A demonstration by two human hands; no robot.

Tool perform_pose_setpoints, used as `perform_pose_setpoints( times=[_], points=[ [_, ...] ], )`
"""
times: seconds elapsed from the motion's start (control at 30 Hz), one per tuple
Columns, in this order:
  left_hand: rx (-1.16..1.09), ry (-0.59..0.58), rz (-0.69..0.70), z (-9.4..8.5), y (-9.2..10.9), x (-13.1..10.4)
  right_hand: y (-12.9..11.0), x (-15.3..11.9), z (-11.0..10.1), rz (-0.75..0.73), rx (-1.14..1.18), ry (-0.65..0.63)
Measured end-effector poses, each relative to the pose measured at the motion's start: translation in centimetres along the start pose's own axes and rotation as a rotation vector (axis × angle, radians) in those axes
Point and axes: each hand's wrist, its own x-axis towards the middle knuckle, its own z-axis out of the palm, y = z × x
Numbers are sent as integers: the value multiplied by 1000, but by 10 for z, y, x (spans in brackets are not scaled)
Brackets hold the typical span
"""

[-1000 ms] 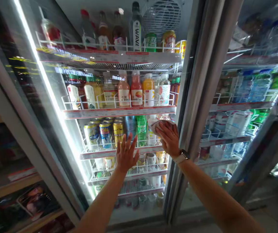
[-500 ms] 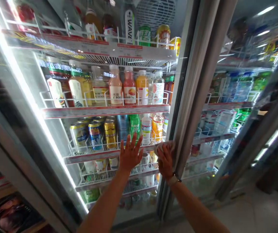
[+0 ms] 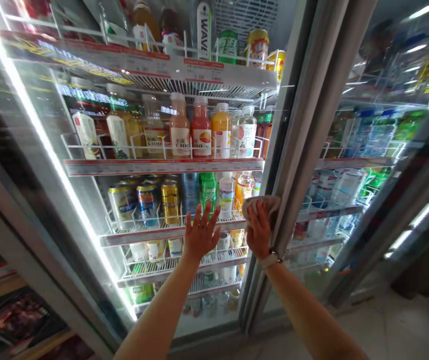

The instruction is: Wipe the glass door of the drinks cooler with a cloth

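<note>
My left hand is open, fingers spread, against or just in front of the glass door of a drinks fridge. To its right, my right hand holds a light greyish-brown cloth flat on the glass at the edge of the metal door frame. The cloth pokes out above and beside the fingers; its part under the palm is hidden. A band is on my right wrist. Behind my left fingers, through the glass, stand a green bottle and a white-labelled bottle.
Shelves behind the glass hold juice bottles and cans. A bright light strip runs down the left side. Another glass-fronted fridge section lies to the right. Pale floor shows at lower right.
My right hand has slid the cloth upward and slightly right along the glass beside the frame, and more of the cloth shows. My left hand stays almost where it was.
</note>
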Motion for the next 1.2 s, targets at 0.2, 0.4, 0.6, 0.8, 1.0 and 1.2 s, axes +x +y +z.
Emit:
perform_pose_setpoints(
  times=[0.2, 0.4, 0.6, 0.8, 1.0, 1.2],
  points=[
    [41, 25, 30, -3, 1, 2, -18, -116, -1, -63, -33, -107],
    [37, -9, 10, -2, 2, 1, -19, -74, 4, -123, 5, -207],
    [-85, -74, 34, -24, -6, -2, -50, 86, 4, -76, 73, -129],
    [47, 22, -81, -72, -76, -31, -87, 82, 14, -157, 118, -78],
    [178, 30, -71, -83, -143, -58, -122, -19, 38, -295, 112, -245],
    [164, 0, -61, -81, -145, -67, -140, -49, 42, -439, 133, -330]
  ],
)
